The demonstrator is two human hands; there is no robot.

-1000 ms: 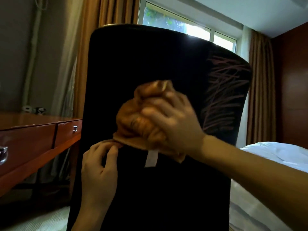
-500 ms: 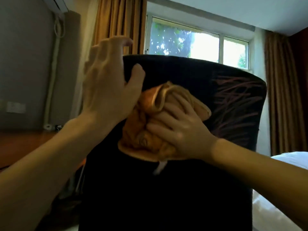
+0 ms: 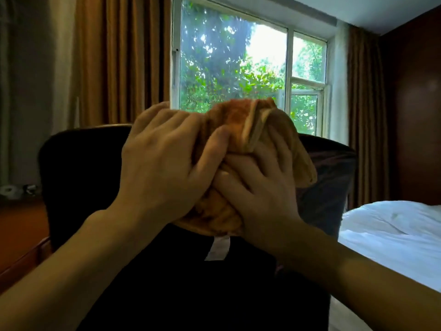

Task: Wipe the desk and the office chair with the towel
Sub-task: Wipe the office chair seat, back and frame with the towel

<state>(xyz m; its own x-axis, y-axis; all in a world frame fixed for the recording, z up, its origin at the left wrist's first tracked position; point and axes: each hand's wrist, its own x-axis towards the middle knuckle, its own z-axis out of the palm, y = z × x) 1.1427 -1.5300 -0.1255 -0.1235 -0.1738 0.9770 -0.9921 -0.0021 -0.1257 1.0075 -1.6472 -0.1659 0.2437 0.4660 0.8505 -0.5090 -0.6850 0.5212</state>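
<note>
Head view showed the left hand (image 3: 164,163) and right hand (image 3: 260,194) close together, both gripping the bunched orange-brown terry towel (image 3: 236,120) at the top edge of the black high-backed office chair (image 3: 78,175), apparently mid-wipe, so the next move probably called for a firm sweep along that edge.
</note>
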